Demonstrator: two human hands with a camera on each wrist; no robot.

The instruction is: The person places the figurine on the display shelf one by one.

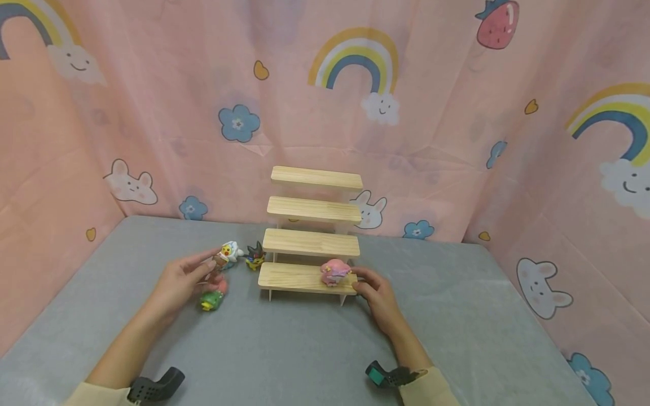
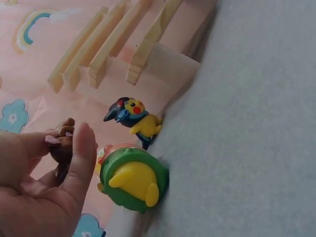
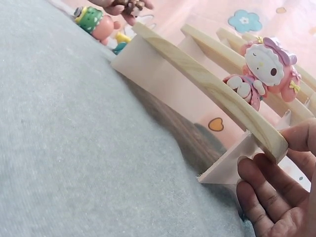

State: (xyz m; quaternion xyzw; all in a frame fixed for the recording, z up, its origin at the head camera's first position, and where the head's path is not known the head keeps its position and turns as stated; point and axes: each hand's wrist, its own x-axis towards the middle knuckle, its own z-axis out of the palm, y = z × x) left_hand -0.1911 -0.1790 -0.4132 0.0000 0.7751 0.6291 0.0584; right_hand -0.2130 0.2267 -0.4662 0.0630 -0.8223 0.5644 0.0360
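My left hand [image 1: 175, 282] pinches a small brown figurine [image 2: 63, 145] between thumb and fingers, above the table at the left. Right by it are a white figurine with a yellow face [image 1: 231, 251], a yellow figurine with dark ears [image 1: 255, 256] and a green, yellow and pink figurine [image 1: 212, 300]. On the right, my other hand [image 1: 378, 296] holds the end of the lowest step of a wooden display stand [image 1: 289, 277], thumb at the edge and fingers beneath. A pink figurine with a white face [image 3: 261, 69] sits on that step, close to this hand.
The stand has several steps rising toward the back, on pale side supports. A grey cloth [image 1: 304, 349] covers the table. Behind and at both sides hangs a pink curtain [image 1: 315, 129] printed with rainbows and rabbits. Dark bands [image 1: 157, 386] sit at both wrists.
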